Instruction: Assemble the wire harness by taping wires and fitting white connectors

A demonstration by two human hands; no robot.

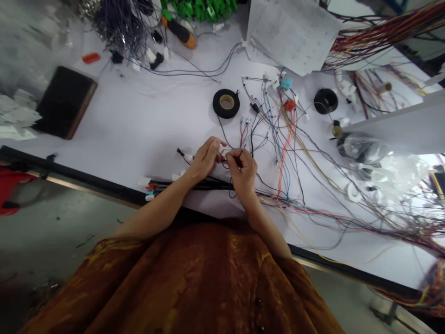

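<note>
My left hand (206, 158) is closed, thumb on top, around a small white connector (221, 149) that shows only in part between the fingers. Close beside it, my right hand (243, 172) pinches a thin dark wire at the connector; the fingertips hide the wire's end. A bundle of black-sleeved cables (212, 184) passes under both wrists along the table's front. Orange, blue and white connectors (150, 189) sit at its left end. Past my right hand, loose wires with metal terminals (247, 122) spread out, some running to an orange-red connector (289, 105) and a light blue connector (286, 83).
A roll of black tape (226, 104) lies beyond my hands. To the left is a dark flat case (66, 103). An orange-and-black handled tool (179, 32) lies at the back, near green connectors (205, 8). Paper sheets (292, 35), plastic bags (389, 162) and tangled wires occupy the right.
</note>
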